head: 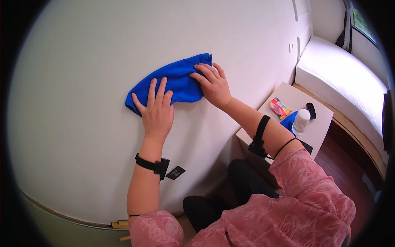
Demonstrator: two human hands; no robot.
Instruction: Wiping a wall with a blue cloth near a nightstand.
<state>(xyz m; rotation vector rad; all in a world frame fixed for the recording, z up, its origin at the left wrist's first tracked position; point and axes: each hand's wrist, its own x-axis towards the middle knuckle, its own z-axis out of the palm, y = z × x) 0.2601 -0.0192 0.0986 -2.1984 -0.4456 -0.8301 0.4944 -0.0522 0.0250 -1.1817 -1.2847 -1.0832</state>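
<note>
Against the white wall [77,92] in front of me lies a blue cloth [182,83], folded and somewhat creased. The spread fingers of my left hand [157,114] hold its lower left part to the wall; that thumb is hidden. My right hand [214,85] has bent fingers on the upper right part of the cloth, near its corner. Black straps with small devices circle both forearms.
To the right a small pale table [284,89] bears a colourful packet [280,108], a white-capped clear bottle [301,122], another blue cloth [288,122] and a black object [311,110]. Beyond is a white-covered bed [339,71]. A dark wall plate [175,172] sits low on the wall.
</note>
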